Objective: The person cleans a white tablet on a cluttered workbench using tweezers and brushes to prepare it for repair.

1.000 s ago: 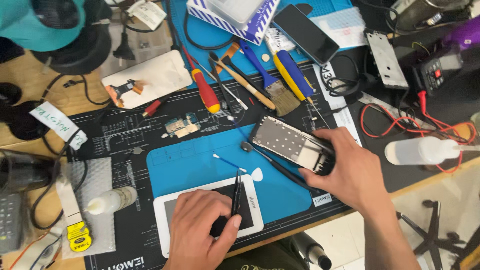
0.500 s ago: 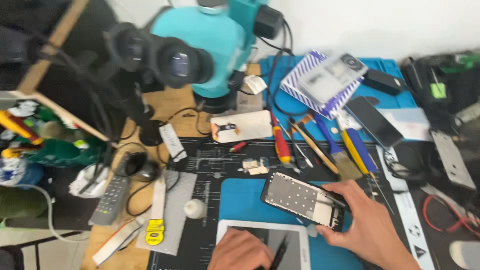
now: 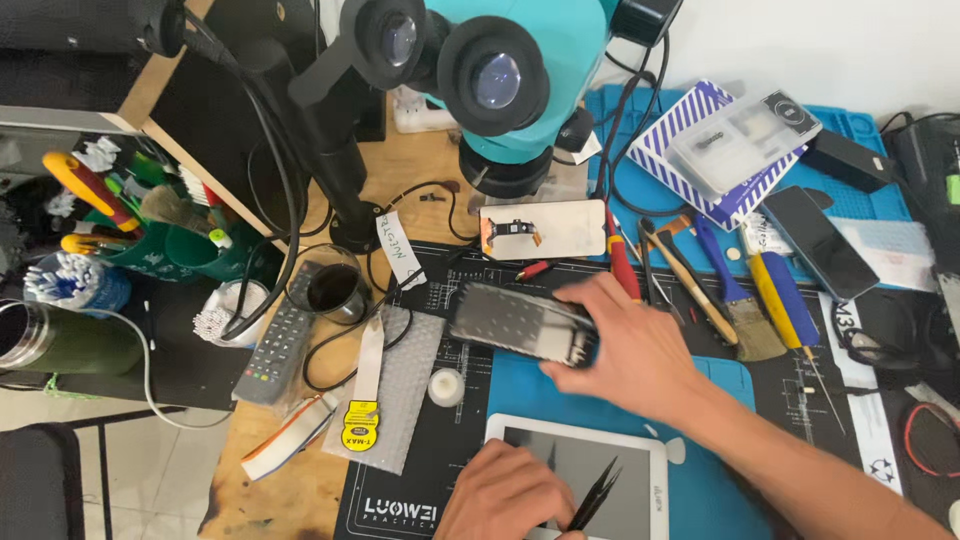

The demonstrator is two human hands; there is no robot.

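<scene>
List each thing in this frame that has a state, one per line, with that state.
Opened phone: back cover off, insides exposed, lifted off the mat, blurred.
Right hand: gripping the opened phone.
Left hand: resting on the white tablet, closed around the tweezers.
Tweezers: held, tips pointing up.
White tablet: lying flat, screen dark.
Dark phone: lying flat, screen off.
Glass cup: upright, dark liquid inside.

Right hand (image 3: 625,345) reaches forward across the body, fingers curled in a grip. Left hand (image 3: 510,495) rests low, fingers closed in a pinch.
</scene>
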